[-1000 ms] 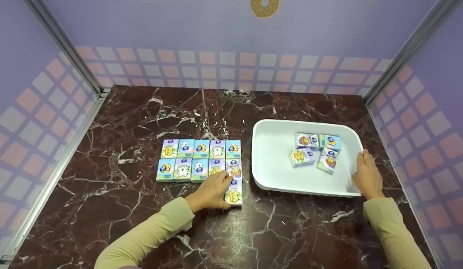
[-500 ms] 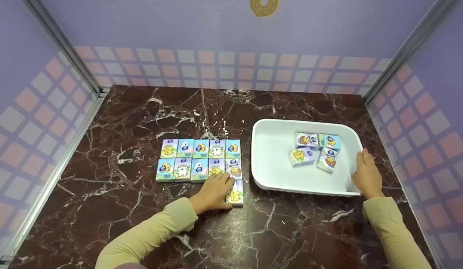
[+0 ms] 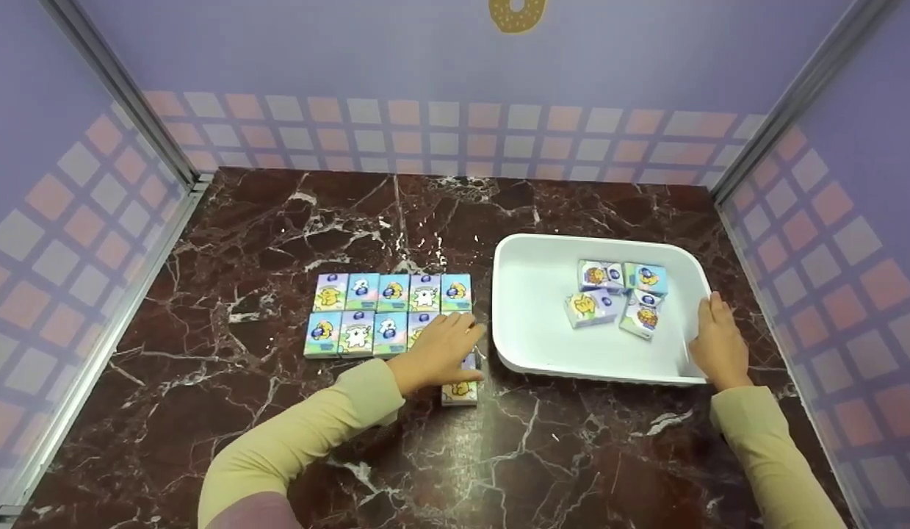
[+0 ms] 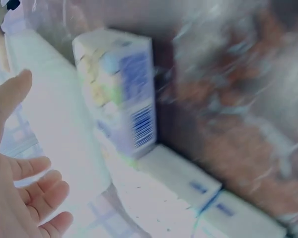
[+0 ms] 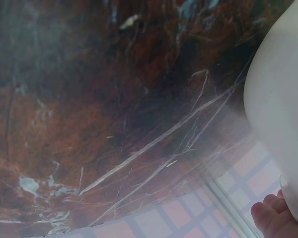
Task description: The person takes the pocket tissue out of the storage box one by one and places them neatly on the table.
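My left hand (image 3: 438,351) hovers over the near right corner of two rows of small cartoon-printed boxes (image 3: 358,336). Its fingers are spread and hold nothing, as the left wrist view confirms. Partly beneath it lies a single box (image 3: 460,394) with a yellow figure, placed in front of the rows' right end. That box (image 4: 120,91) shows a barcode on its side in the left wrist view. My right hand (image 3: 721,347) grips the right rim of a white plastic tub (image 3: 557,353). In the right wrist view its curled fingertips (image 5: 274,210) show at the tub's edge.
Several similar boxes (image 3: 593,307) lie loosely inside the tub, towards its right half. The dark red marble tabletop (image 3: 396,470) is bounded by purple panels with pink and white squares (image 3: 443,139) at the back and sides.
My left hand has let go of the single box and moved up and to the right, away from it. The right hand keeps its hold on the tub.
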The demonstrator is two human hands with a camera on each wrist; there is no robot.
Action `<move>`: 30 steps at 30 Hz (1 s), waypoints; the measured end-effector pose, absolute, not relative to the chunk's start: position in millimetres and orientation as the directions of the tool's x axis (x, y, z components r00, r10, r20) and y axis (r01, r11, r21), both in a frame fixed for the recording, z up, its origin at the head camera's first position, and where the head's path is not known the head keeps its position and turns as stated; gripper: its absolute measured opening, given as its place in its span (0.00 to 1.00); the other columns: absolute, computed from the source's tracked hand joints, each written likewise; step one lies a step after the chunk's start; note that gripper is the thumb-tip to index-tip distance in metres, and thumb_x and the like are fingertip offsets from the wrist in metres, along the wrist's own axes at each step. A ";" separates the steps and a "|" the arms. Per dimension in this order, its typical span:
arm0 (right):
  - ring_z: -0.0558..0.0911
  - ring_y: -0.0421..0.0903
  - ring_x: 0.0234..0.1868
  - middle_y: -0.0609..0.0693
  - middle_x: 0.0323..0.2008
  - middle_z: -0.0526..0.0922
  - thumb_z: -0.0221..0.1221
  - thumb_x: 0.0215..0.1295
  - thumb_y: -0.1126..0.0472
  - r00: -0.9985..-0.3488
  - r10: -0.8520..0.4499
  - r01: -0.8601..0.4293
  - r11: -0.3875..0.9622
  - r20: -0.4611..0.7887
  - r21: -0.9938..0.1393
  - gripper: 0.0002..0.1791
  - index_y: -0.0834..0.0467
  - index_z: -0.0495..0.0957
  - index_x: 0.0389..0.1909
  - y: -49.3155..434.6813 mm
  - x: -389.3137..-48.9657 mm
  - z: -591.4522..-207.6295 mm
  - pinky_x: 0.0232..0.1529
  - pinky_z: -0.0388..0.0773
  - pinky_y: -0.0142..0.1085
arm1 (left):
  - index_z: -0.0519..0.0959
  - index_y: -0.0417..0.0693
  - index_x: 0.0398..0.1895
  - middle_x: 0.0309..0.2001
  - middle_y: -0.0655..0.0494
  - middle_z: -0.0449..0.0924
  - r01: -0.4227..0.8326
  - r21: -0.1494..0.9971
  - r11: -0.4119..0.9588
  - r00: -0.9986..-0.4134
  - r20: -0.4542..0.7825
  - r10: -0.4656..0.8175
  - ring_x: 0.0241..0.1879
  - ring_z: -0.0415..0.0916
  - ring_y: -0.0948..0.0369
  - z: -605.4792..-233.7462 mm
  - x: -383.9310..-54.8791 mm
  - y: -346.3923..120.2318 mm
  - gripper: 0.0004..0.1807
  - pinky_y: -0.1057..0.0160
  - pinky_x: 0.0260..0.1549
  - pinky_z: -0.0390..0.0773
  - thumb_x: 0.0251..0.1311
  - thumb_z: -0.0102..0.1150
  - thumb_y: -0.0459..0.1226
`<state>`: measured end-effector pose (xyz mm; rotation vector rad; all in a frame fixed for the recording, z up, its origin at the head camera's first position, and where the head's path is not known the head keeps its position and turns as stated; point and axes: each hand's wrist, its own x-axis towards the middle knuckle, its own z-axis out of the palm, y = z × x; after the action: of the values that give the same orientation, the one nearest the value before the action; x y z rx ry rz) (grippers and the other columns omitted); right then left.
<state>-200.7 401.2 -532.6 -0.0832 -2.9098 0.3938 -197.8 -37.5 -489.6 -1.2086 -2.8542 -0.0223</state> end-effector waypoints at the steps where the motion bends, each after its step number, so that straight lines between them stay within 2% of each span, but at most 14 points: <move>1: 0.57 0.70 0.60 0.71 0.62 0.53 0.49 0.42 0.74 -0.978 0.083 0.029 0.963 0.192 -0.269 0.35 0.75 0.56 0.58 400.9 -200.6 -532.5 0.53 0.58 0.63 | 0.67 0.47 0.51 0.46 0.51 0.68 0.733 -0.013 0.680 -0.678 0.060 0.732 0.44 0.68 0.56 -487.5 -200.3 -35.9 0.37 0.59 0.43 0.71 0.42 0.57 0.61; 6: 0.57 0.70 0.59 0.71 0.61 0.55 0.49 0.42 0.74 -0.974 0.072 0.013 0.964 0.213 -0.265 0.34 0.75 0.57 0.57 399.8 -199.6 -532.9 0.54 0.58 0.62 | 0.68 0.47 0.50 0.46 0.52 0.69 0.790 -0.064 0.610 -0.598 0.139 0.789 0.42 0.69 0.57 -480.8 -212.8 -28.3 0.31 0.60 0.42 0.73 0.47 0.56 0.56; 14: 0.56 0.70 0.60 0.71 0.61 0.54 0.48 0.43 0.74 -0.977 0.077 0.022 0.964 0.200 -0.265 0.34 0.76 0.57 0.57 400.5 -200.4 -532.1 0.55 0.57 0.62 | 0.66 0.49 0.53 0.52 0.52 0.68 0.808 -0.130 0.575 -0.565 0.106 0.818 0.48 0.68 0.57 -476.4 -227.9 -6.3 0.28 0.60 0.46 0.70 0.50 0.55 0.51; 18: 0.57 0.69 0.59 0.71 0.61 0.55 0.48 0.42 0.74 -0.975 0.074 0.016 0.965 0.212 -0.262 0.34 0.75 0.57 0.57 400.6 -200.4 -533.0 0.54 0.58 0.62 | 0.65 0.49 0.55 0.55 0.53 0.67 0.810 -0.142 0.569 -0.567 0.061 0.821 0.52 0.67 0.57 -474.6 -232.9 7.7 0.29 0.60 0.49 0.68 0.51 0.54 0.51; 30: 0.57 0.69 0.60 0.71 0.62 0.54 0.49 0.42 0.74 -0.977 0.083 0.029 0.964 0.197 -0.264 0.35 0.75 0.56 0.58 400.9 -200.0 -532.8 0.55 0.57 0.62 | 0.63 0.46 0.58 0.58 0.50 0.66 0.786 -0.030 0.618 -0.618 -0.009 0.786 0.56 0.65 0.55 -481.2 -246.8 48.3 0.30 0.59 0.53 0.68 0.52 0.54 0.47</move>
<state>-200.0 400.9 -532.8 -0.0833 -2.9074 0.3870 -246.8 48.3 -481.2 -1.3708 -2.8208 0.0485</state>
